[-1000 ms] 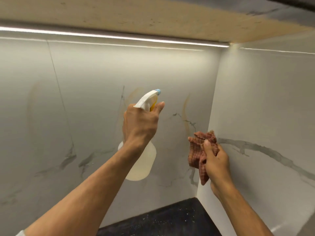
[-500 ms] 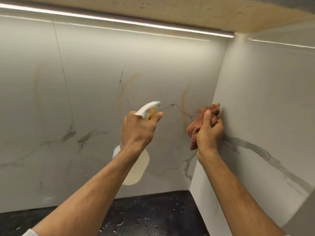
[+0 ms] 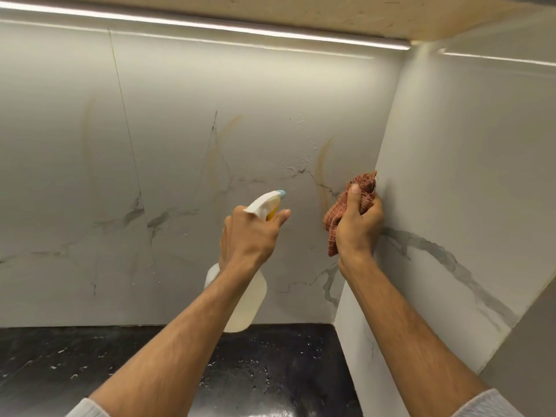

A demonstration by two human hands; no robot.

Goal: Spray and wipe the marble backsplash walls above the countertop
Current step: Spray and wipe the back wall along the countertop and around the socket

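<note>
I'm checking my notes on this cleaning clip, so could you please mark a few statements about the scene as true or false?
1. The left hand grips the spray bottle. True.
2. The right hand is empty. False: it grips a reddish checked cloth at the corner where the two walls meet.
3. The bottle's nozzle tip is blue. True.
4. The countertop is white. False: it is black with pale specks.
5. The bottle stands on the countertop. False: it is held in the air, in front of the back wall.
</note>
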